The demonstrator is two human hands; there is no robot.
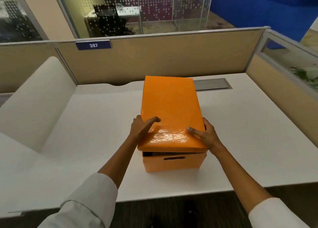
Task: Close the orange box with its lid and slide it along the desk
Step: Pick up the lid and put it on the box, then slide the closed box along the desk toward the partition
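reading from the left, the only writing i can make out is "387" in white on a small blue plate (93, 45) fixed at the top edge of the beige partition (154, 59) behind the desk. no brand or label shows on anything else.

my left hand (140, 130) grips the left near edge of the lid (169, 110), thumb lying flat on top, the other fingers hidden down its side. a pale rolled sleeve (89, 198) covers that forearm.

the orange box (173, 161) stands on the white desk (86, 124), near the front edge and roughly in the middle of its width. it is plain orange, with a dark slot handle (174, 158) cut into the near wall. the lid is the same orange but glossy, wrapped in something shiny that catches a bright glare near my hands. it sits over the box though not fully down: the near end is raised, leaving a dark gap above the box rim where i can see into the inside. whether the far end is seated, i cannot tell.

my right hand (206, 135) clasps the right near corner of the lid, thumb on top pointing inward, fingers wrapped around the side edge.

further right and behind the box, a grey cable hatch (213, 84) lies flush in the desk by the partition.
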